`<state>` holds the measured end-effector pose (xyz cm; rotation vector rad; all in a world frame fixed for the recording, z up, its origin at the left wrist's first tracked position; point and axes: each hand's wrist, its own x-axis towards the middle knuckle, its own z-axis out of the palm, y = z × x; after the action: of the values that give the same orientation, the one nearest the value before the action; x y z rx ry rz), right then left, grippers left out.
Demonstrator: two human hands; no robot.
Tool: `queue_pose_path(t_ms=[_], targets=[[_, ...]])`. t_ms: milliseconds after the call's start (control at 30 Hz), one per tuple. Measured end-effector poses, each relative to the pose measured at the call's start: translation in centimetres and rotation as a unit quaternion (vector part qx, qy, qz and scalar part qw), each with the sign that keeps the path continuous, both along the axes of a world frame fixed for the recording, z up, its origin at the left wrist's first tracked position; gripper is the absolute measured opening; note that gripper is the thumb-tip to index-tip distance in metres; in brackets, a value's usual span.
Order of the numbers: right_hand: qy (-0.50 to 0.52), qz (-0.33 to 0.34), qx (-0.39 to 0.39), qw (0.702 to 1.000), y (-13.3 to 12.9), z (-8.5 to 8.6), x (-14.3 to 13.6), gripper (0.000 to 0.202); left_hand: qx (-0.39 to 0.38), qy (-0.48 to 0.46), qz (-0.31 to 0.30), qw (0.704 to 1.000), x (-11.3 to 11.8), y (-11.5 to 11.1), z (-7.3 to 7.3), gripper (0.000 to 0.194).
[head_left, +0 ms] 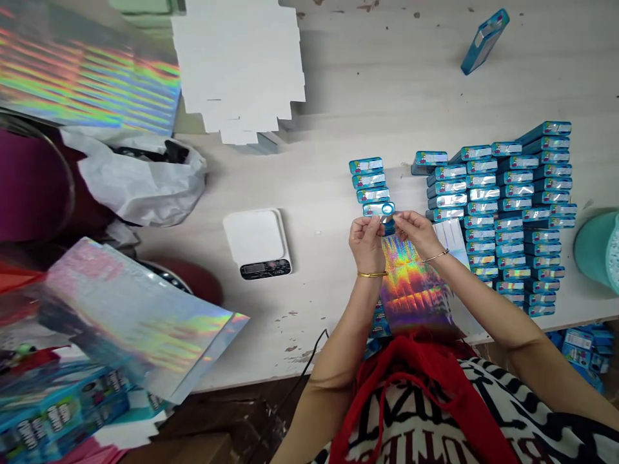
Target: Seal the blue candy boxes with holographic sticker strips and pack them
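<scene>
My left hand (368,243) and my right hand (416,233) meet with fingertips pinched close together. Between them shows a blue edge, maybe of a small box; what the fingers hold is too small to make out. Just beyond the fingertips, a flat blue box (372,209) has a ring-shaped, shiny round mark on its end. It is the nearest in a short row of similar boxes (369,181). Below my hands lies a rainbow holographic sheet (409,283), partly over a white sheet (452,235).
Stacked blue boxes (507,206) stand at right, beside a teal bin (599,251). One box (485,42) stands apart at the far right. A white scale (256,241), white card stack (239,61), plastic bag (145,183) and holographic sheets (140,316) occupy the left.
</scene>
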<state>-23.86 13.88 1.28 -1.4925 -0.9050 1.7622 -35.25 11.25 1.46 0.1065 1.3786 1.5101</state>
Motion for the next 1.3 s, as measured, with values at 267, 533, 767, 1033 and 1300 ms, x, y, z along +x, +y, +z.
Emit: queue_pose_path(t_ms=[267,533,767,1033,1300], targets=[[-0.200,0.042,0.168,0.964,2.0,-1.0,0.3,0.044,-0.020,0.345,-0.060,0.936,-1.4,1.2,-2.4,0.018],[-0.338,0.126,0.232,0.904,2.7,-2.4,0.4,0.025,-0.141,0.528,-0.146,0.825,-1.5,2.0,-3.5,0.015],[-0.387,0.162,0.233,0.877,2.8,-3.7,0.3,0.023,-0.154,0.546,-0.165,0.807,-1.8,2.3,-4.1,0.017],[-0.461,0.239,0.227,0.824,2.0,-2.0,-0.1,0.037,-0.185,0.471,-0.166,0.846,-3.7,2.9,-6.1,0.059],[-0.473,0.359,0.210,0.777,2.5,-0.3,1.0,0.037,-0.148,0.533,-0.206,0.807,-3.2,2.5,-3.3,0.054]])
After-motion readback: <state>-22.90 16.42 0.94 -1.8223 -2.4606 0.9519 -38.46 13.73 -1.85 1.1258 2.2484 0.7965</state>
